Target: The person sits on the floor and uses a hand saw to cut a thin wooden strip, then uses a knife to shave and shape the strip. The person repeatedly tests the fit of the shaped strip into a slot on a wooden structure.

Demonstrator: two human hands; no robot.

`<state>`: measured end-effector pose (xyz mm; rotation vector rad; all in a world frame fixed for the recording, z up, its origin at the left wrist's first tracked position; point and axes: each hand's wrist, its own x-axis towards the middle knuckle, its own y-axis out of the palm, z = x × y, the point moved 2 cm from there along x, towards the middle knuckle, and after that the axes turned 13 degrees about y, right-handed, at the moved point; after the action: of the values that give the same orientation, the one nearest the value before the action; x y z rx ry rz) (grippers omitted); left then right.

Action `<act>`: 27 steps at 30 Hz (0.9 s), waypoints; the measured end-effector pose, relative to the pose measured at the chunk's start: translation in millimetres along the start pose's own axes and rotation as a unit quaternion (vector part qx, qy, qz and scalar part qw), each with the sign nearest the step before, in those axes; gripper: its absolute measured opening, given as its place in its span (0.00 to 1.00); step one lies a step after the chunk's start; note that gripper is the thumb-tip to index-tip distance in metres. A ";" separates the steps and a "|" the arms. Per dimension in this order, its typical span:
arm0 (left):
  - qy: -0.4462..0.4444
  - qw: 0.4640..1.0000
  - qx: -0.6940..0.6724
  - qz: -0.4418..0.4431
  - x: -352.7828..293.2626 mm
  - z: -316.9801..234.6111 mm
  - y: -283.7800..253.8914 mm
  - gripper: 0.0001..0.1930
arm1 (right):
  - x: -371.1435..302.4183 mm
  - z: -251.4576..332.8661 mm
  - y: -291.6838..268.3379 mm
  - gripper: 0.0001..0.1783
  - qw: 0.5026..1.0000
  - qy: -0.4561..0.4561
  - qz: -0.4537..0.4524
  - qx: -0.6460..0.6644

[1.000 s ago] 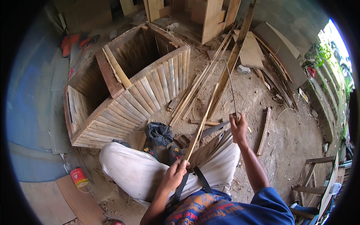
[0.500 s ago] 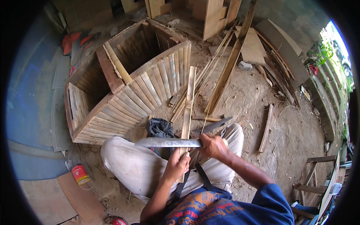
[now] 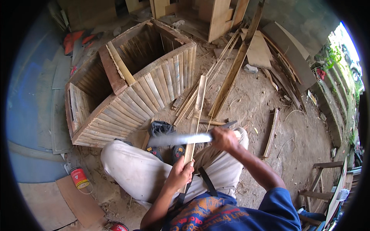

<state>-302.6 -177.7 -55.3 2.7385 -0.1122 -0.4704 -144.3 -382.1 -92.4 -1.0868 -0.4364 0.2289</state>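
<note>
My left hand (image 3: 180,173) is wrapped round the near part of a long split bamboo strip (image 3: 198,102), which slopes away from my lap. In my right hand (image 3: 225,139) is the handle of a large machete (image 3: 181,139). Its blade lies crosswise over the strip, pointing left, a little beyond my left hand, and is smeared by motion. Whether the edge touches the strip, I cannot tell. Behind the blade, between my knees, sits a black plastic bag (image 3: 161,128). Near my right knee, a dark tool (image 3: 230,124) is partly hidden by my right hand.
Ahead on the left stands a large bamboo-slatted wooden box frame (image 3: 135,104). Long bamboo pieces (image 3: 233,79) lean out ahead, and a short strip (image 3: 272,133) lies on the dirt at right. A red can (image 3: 79,178) stands at left; a wooden stand (image 3: 318,188) is at lower right.
My right hand and the machete have moved slightly away from me along the bamboo strip. The strip's far end has swung a little right and closer. My left hand keeps its grip.
</note>
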 end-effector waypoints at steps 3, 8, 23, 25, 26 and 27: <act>-0.059 0.998 0.015 0.002 -15.8 3.7 1.0 0.07 | 13.6 -23.7 -8.3 0.15 0.968 0.250 0.020 -0.026; 0.012 0.999 -0.017 0.043 -2.8 -1.1 8.2 0.07 | 8.9 -17.4 -19.7 0.07 0.997 0.031 0.066 0.004; -0.092 0.995 -0.048 -0.007 -10.9 -0.2 -8.3 0.05 | 23.1 -38.9 -19.8 0.14 0.967 0.255 0.026 0.009; -0.075 0.995 -0.052 0.026 -9.1 -0.6 -7.1 0.05 | 23.1 -40.1 -17.2 0.12 0.985 0.131 0.035 -0.104; -0.040 0.995 -0.083 0.032 -5.9 -1.1 -5.7 0.05 | 22.2 -40.9 -14.5 0.11 0.987 0.109 0.090 -0.077; -0.032 0.994 -0.099 0.031 -6.6 -1.2 -5.6 0.05 | 20.9 -37.9 -11.8 0.10 0.989 0.026 0.124 -0.073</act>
<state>-308.2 -171.2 -54.3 2.5202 -0.1584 -0.5216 -109.0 -409.7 -91.9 -1.2893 -0.2735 0.3924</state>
